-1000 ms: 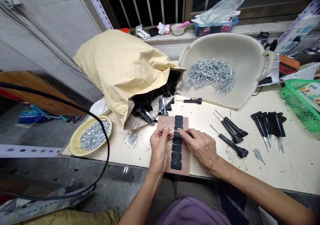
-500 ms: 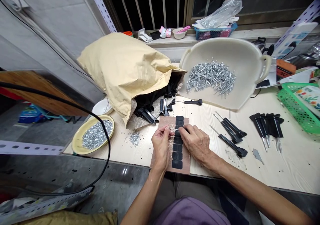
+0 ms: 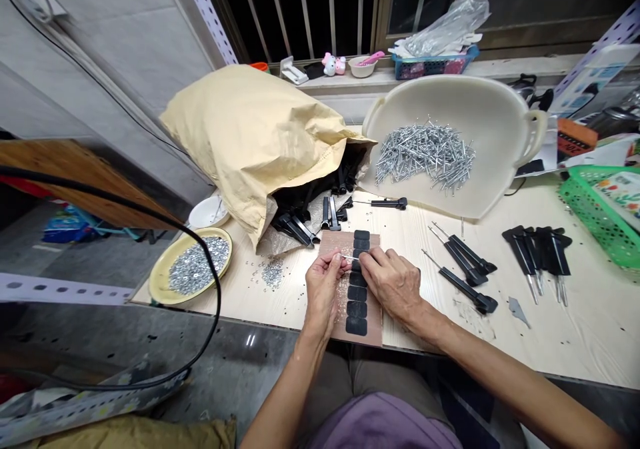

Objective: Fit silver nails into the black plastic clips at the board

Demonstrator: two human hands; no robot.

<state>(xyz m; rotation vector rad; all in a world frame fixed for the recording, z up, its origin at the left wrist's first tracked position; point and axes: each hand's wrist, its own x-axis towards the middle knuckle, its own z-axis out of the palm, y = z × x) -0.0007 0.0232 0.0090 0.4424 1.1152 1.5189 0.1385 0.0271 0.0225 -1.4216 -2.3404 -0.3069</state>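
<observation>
A thin silvery metal pin (image 3: pixel 349 257) spans the gap between my two hands above a brown board (image 3: pixel 374 329). Its left end is pinched by the thumb and fingers of my left hand (image 3: pixel 323 296). Over the board's right side, the curled fingers of my right hand (image 3: pixel 395 282) close on the pin's other end; their tips are partly hidden. Below the hands runs a column of black rounded pads (image 3: pixel 357 309) stuck to the board. Small clear bits lie beside the pads. To the right rest several black plastic pieces with metal pins (image 3: pixel 463 289).
A yellow bowl of small metal washers (image 3: pixel 197 266) stands left, near a loose washer pile (image 3: pixel 273 272). A paper sack (image 3: pixel 250 142) spills black parts behind the board. A white basin (image 3: pixel 490 122) holds many metal pins; a green basket (image 3: pixel 595 216) sits right. A black cable (image 3: pixel 219 289) loops at left.
The whole view has shifted slightly. Both hands keep nearly the same pose over the board, with the pin still between them.
</observation>
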